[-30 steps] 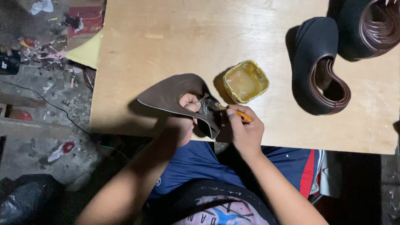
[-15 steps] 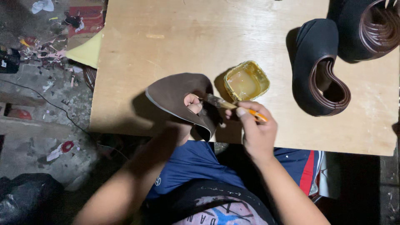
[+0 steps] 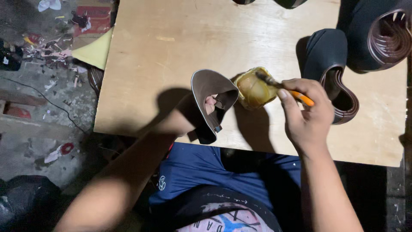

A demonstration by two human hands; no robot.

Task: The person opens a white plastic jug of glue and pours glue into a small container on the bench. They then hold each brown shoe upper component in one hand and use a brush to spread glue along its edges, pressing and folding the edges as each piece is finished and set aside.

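We work at a pale plywood worktop [image 3: 171, 56], its bare sheet marked by a few scuffs and a yellowish streak. A small yellow pot of glue [image 3: 254, 89] sits on it near the front edge, and we take it as our landmark. Right of the pot, a dark shoe upper with a brown lining [image 3: 332, 64] lies on the wood. Beyond that, toward the far right corner, a second dark upper [image 3: 377, 34] lies just beside it. Well left of the pot, a yellow foam sheet [image 3: 95, 52] juts out at the worktop's left edge.
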